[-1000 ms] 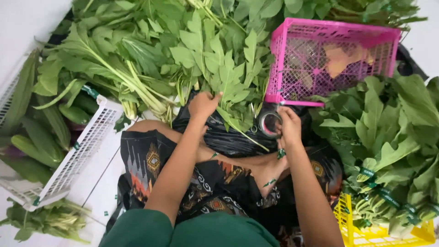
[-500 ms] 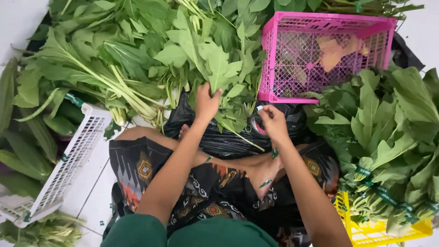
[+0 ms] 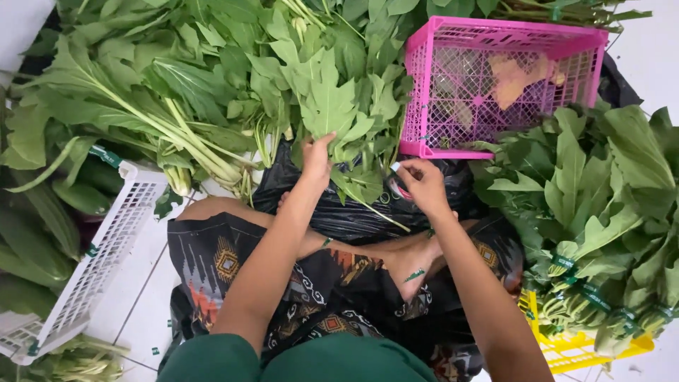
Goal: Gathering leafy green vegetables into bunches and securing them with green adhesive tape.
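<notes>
Gripping a leafy green bunch (image 3: 338, 113) with left hand (image 3: 316, 159); right hand (image 3: 423, 185) closing on, apparently, a tape roll (image 3: 397, 188) below the pink basket (image 3: 503, 85).

The light is bright, even and soft, like daylight, with no clear single source; colours are strong, the pink basket (image 3: 503, 85) vivid and the leafy greens (image 3: 212, 78) saturated; the white floor (image 3: 141, 297) at lower left and the upper corners are pale and close to washed out; shadows are faint, deepest in the folds of the black plastic bag (image 3: 353, 212); focus is sharp across the middle; the wide lens bends things slightly toward the edges.
</notes>
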